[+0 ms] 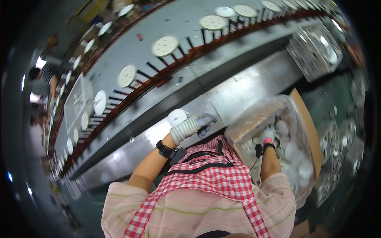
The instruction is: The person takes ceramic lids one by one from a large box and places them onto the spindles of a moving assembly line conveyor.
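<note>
My left hand (201,123), in a striped glove with grey fingers, hovers over the metal ledge. Its fingers are loosely bent and apart, and nothing shows in them. Just beside its wrist lies a white disc (177,117) on the ledge. My right hand (270,134), in a white glove with a pink cuff, reaches down into a carton (307,133) lined with clear plastic (254,119). Many white rounded parts (291,150) lie in the carton around that hand. Its fingers are blurred among the parts, so their grip is hidden.
Beyond the ledge, a conveyor with upright dark pegs (152,66) carries pale round discs (165,45). A metal bin (315,51) stands at the far right of the ledge. A translucent crate (78,101) sits at the left. Another person (47,79) is at the far left.
</note>
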Available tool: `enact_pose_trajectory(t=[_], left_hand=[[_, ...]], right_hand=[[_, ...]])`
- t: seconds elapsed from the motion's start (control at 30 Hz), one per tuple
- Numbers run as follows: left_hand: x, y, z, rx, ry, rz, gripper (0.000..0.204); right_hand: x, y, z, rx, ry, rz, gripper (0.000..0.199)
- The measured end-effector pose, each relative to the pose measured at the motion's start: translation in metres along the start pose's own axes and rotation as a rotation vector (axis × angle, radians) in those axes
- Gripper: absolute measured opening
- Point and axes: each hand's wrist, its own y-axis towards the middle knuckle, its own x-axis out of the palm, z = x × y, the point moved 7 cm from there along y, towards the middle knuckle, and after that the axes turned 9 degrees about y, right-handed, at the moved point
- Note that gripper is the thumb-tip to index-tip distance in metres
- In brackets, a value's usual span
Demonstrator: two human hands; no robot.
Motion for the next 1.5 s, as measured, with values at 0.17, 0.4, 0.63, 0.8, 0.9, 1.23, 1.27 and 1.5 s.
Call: enact_pose_trajectory(t=[0.17, 0.4, 0.63, 0.8, 0.9, 1.23, 1.27, 1.5], left_hand=[[-0.026, -0.035, -0.018, -0.056, -0.053, 0.23, 0.038], [-0.091, -0.088, -0.08, -0.04, -0.174, 0.534, 0.038], [-0.145, -0.061, -0.021, 0.173, 0.047, 0.388, 0.046], [-0.182, -0.004, 0.047, 0.426, 0.092, 0.461, 0.049], [-0.198, 0.019, 0.095, 0.533, 0.299, 0.653, 0.055], [-0.327, 0.093, 0.104, 0.155, 0.681, 0.919, 0.048], [-0.33, 0.098, 0.101, 0.145, 0.781, 0.928, 0.044], [-0.359, 0.085, 0.064, 0.012, 1.285, 0.734, 0.037]], right_hand=[[-0.059, 0.002, -0.046, -0.171, -0.125, 0.188, 0.028], [-0.173, -0.065, -0.153, -0.206, 0.666, 0.493, 0.028], [-0.107, -0.098, -0.455, -0.72, 1.151, -0.243, 0.034], [-0.012, -0.081, -0.602, -0.957, 0.522, -0.197, 0.031], [0.032, -0.039, -0.624, -0.898, 0.403, -0.129, 0.031], [0.079, -0.113, -0.661, -0.903, 0.241, -0.253, 0.031], [0.088, -0.116, -0.662, -0.974, 0.203, -0.278, 0.036], [0.148, -0.155, -0.649, -0.687, 0.399, -0.665, 0.039]])
